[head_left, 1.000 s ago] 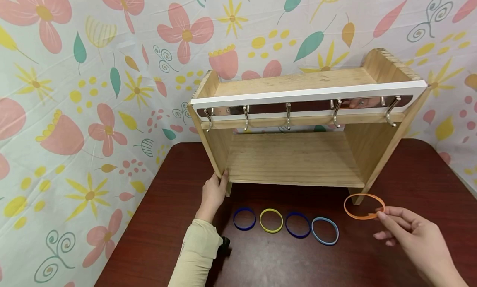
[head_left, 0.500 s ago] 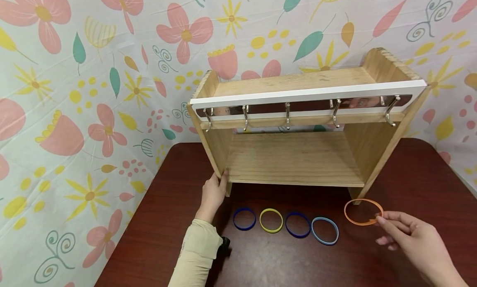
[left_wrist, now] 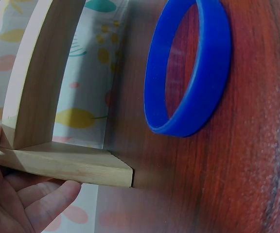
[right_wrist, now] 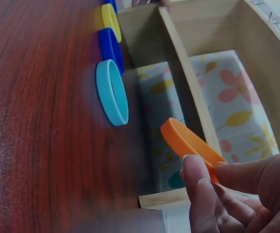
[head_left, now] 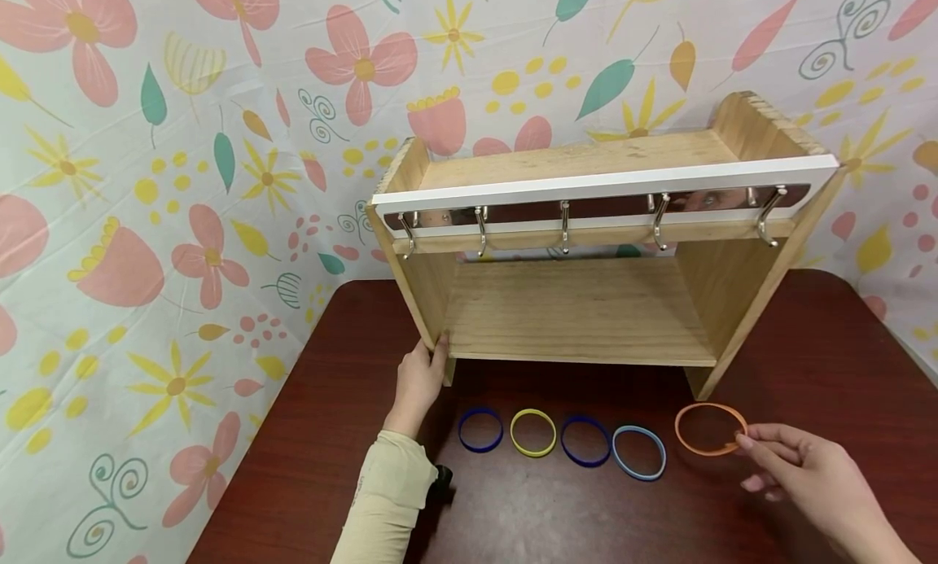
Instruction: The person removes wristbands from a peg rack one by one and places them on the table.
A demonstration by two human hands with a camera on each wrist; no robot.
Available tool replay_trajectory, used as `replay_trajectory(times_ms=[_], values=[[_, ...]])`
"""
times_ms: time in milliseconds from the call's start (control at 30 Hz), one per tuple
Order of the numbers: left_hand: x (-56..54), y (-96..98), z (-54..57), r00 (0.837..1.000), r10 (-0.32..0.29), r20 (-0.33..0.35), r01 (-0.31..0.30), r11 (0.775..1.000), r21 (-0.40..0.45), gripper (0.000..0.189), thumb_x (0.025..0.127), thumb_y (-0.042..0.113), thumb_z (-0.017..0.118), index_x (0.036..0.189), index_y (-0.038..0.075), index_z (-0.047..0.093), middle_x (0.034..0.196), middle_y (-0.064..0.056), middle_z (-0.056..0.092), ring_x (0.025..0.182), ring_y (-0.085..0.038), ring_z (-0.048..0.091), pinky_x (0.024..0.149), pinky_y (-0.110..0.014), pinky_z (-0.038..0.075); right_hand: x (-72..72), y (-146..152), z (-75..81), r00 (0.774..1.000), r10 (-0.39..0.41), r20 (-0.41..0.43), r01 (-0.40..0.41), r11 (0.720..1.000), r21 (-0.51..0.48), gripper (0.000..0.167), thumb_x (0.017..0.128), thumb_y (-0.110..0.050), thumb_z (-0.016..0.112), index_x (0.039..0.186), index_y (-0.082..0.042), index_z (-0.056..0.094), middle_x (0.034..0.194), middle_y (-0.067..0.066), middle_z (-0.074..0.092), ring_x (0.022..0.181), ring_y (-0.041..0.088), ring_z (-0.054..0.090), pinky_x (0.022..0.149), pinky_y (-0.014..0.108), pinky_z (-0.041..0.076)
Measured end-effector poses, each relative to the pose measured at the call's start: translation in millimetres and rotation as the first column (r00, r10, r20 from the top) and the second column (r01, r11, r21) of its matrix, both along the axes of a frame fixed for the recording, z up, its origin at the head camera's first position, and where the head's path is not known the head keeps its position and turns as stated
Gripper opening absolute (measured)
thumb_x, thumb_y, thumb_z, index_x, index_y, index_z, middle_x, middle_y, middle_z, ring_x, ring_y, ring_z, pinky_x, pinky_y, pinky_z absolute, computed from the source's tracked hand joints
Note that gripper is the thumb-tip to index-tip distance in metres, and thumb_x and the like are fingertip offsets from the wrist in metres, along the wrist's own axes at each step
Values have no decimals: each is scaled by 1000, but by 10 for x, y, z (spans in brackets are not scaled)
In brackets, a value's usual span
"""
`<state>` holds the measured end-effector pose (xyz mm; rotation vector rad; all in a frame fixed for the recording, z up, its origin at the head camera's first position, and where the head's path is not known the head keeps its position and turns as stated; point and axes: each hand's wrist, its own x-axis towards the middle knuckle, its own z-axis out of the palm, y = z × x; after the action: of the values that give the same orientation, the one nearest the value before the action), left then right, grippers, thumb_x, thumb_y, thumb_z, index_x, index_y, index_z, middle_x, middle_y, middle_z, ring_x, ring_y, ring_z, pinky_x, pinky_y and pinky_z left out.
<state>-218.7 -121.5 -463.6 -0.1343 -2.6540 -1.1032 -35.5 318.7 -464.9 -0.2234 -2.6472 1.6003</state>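
Note:
My right hand (head_left: pixel 813 478) pinches an orange wristband (right_wrist: pixel 175 138) between thumb and fingers, low over the table by the shelf's front right foot. At the left, my left hand (head_left: pixel 418 381) grips the lower edge of the side panel of a wooden shelf (head_left: pixel 579 312). A row of wristbands lies on the table before the shelf: a blue wristband (left_wrist: pixel 213 63) nearest the left hand, a yellow wristband (right_wrist: pixel 111 22), a second blue wristband (right_wrist: pixel 107 48) and a light blue wristband (right_wrist: pixel 106 90). The light blue one is nearest the orange one.
Along the shelf's upper front runs a white rail (head_left: pixel 513 187) with several metal hooks (head_left: pixel 565 226). The dark red table (head_left: pixel 557 523) reaches back to a flowered cloth (head_left: pixel 220 141). A small black object (head_left: pixel 440 481) is by the left sleeve (head_left: pixel 384 491).
My right hand has lowered the orange wristband slightly, toward the front of the table. The left hand keeps its grip on the shelf, and the other wristbands stay put.

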Motion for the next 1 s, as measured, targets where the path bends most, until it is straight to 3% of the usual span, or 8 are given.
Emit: replay_trajectory(times_ms=[267,567,1000], values=[[2,-7,2,1000,-3,1,3,1000,10,38,103,40,46,109,8,65,75,-8,68,62,-22,62,59,-42,49,-2,7,-53,997,23,78,-24,1000,20,35,100,-18,58,118,13,55,85,-4,73,61,17,66,52,32,52],[-7,0,-8,1000,3,-13,-3,1000,2,37,103,39,47,107,8,65,74,-8,67,64,-25,62,62,-45,50,-16,10,-102,990,61,131,-64,998,18,36,100,-18,58,118,13,57,86,0,73,60,18,66,53,32,52],[-9,-6,0,1000,5,-5,-5,1000,5,37,103,40,47,107,8,65,71,-6,66,61,-22,60,59,-42,49,-38,1,-109,971,119,209,-140,986,88,36,100,-23,57,117,9,61,85,1,73,59,15,64,54,31,52]])
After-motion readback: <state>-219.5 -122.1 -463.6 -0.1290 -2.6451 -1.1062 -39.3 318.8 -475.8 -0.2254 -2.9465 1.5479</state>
